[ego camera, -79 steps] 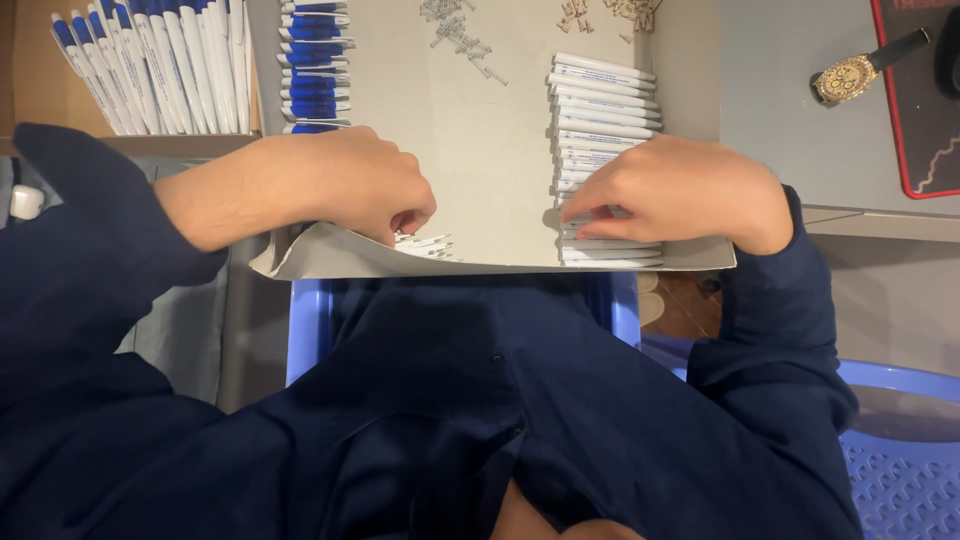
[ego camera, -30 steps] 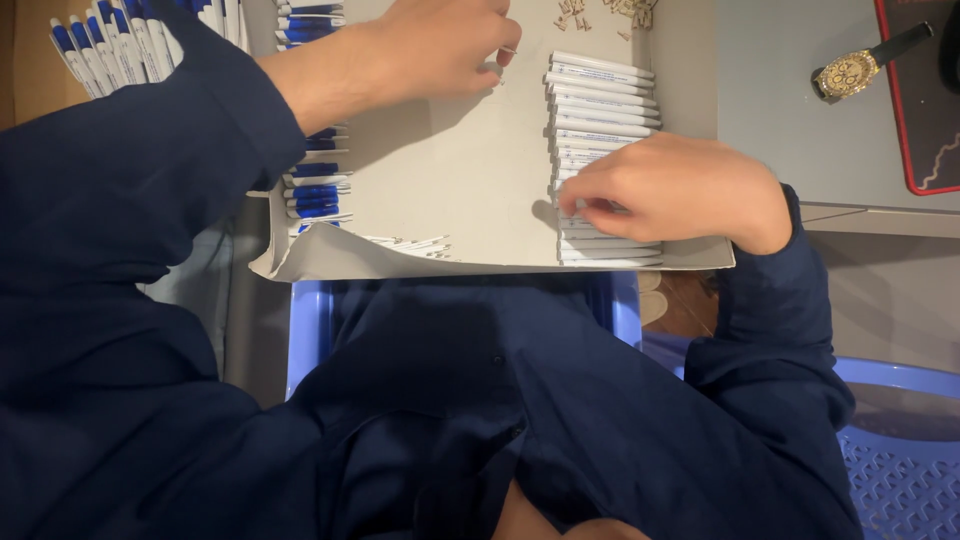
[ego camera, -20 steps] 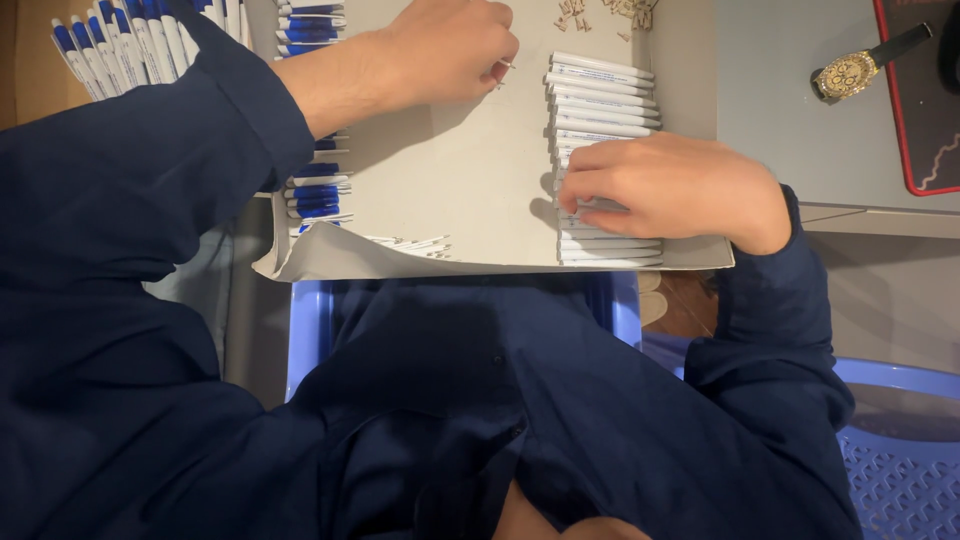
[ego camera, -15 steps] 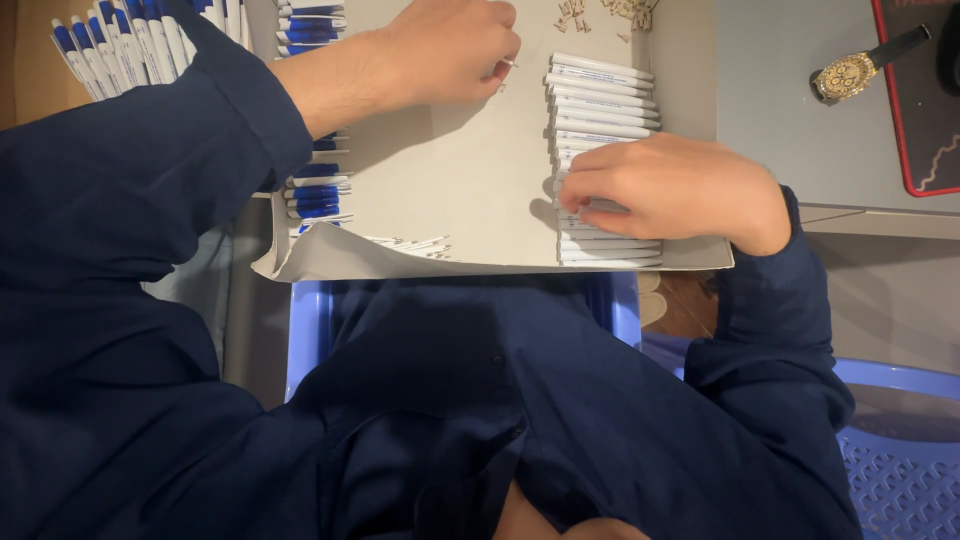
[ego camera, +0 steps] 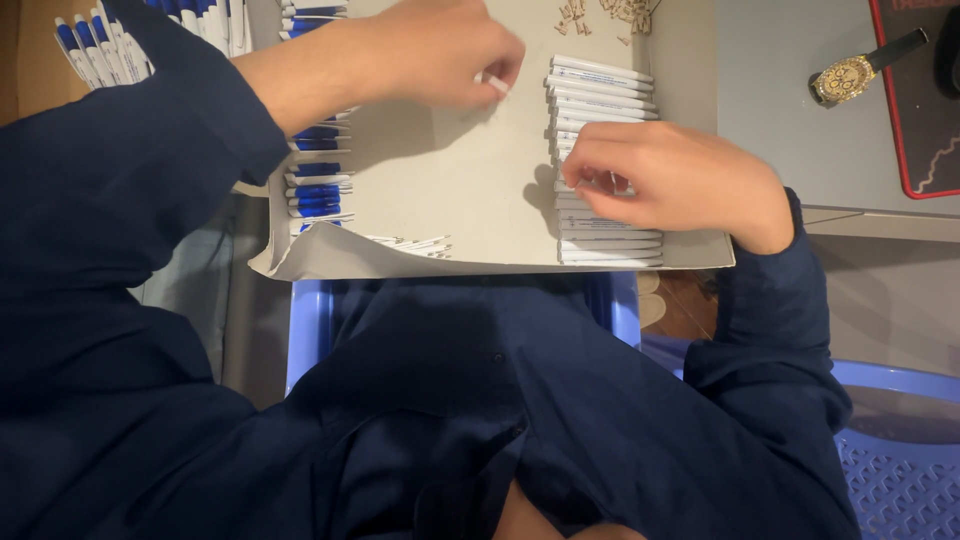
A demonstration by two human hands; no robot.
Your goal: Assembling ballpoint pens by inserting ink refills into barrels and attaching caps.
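Over the cardboard sheet (ego camera: 450, 190), left hand (ego camera: 440, 50) pinches 1 white pen barrel (ego camera: 495, 84); right hand (ego camera: 680, 180) fingers curl onto the barrel stack (ego camera: 605, 95).

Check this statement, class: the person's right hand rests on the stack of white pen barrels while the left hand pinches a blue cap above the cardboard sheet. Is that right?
One detail is wrong. In the head view, the left hand pinches a small white piece, not a blue cap, above the cardboard sheet. The right hand does rest on the stack of white pen barrels.

No packages, labels, signs or screens anywhere in view
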